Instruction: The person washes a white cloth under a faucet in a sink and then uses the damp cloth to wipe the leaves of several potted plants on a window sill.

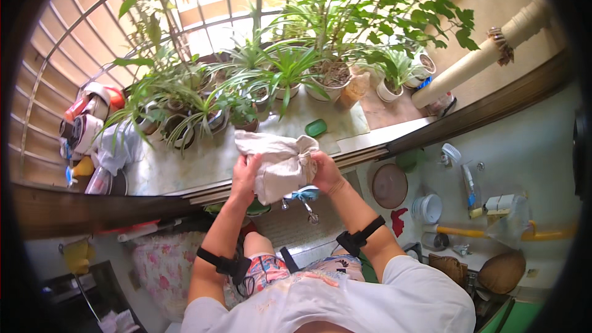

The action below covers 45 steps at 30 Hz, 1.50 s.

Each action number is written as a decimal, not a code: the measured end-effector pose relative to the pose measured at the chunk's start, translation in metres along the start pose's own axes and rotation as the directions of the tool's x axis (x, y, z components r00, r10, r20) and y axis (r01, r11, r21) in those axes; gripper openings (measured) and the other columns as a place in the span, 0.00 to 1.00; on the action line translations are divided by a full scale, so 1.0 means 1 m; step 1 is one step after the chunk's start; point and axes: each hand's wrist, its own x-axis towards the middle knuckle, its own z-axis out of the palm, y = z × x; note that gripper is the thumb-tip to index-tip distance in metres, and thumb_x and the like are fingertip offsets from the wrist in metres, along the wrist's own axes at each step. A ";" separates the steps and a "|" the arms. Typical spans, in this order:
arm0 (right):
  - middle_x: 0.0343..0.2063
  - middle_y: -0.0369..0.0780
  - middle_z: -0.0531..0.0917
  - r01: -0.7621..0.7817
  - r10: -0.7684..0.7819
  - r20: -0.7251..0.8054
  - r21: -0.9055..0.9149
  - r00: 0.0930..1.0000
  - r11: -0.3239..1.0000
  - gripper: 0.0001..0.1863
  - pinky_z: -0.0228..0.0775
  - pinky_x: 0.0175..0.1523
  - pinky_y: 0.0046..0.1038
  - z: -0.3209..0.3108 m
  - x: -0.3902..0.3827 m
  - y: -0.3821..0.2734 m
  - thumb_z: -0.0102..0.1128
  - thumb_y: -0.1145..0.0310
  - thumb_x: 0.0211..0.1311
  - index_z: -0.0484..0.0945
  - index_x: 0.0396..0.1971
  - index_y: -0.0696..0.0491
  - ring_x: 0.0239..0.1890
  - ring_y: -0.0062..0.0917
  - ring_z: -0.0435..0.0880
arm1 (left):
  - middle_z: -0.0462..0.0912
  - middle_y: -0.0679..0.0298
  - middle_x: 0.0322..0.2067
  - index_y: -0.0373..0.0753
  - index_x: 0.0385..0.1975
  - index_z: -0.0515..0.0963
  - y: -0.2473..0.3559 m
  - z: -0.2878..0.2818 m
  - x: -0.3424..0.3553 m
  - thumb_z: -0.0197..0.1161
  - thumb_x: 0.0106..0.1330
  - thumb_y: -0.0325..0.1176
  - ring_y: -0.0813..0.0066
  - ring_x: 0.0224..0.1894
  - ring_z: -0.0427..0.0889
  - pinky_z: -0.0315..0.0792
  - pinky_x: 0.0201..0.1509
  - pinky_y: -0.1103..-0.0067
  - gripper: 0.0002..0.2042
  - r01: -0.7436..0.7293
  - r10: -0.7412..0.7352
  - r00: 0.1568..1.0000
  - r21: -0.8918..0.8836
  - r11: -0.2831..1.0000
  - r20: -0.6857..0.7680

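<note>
Open room lies along the near edge of the ledge (191,169), between the plastic bag (120,148) at the left end and the cloth (277,166). Potted plants (288,71) block the far edge; a green dish (316,127) lies just beyond the cloth, and a pipe (465,68) slants across the right end.

The pale cloth (274,169) hides part of the left hand (244,176) and right hand (325,171); whether anything lies inside its folds cannot be told; it also covers part of a blue thing (305,193); the lower edge cuts off the white shirt (394,299); its chest print (266,304) is too blurred to read; the right rim crops a dark object (581,148).
</note>
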 end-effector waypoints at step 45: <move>0.47 0.39 0.78 0.434 -0.663 -0.154 -0.644 0.732 0.630 0.16 0.69 0.53 0.27 0.154 0.059 -0.079 0.55 0.69 0.60 0.73 0.49 0.55 0.46 0.25 0.78 | 0.79 0.70 0.50 0.45 0.53 0.73 0.029 -0.094 0.090 0.47 0.69 0.42 0.76 0.52 0.72 0.58 0.59 0.72 0.17 0.335 -0.323 0.938 0.096 0.937 -0.125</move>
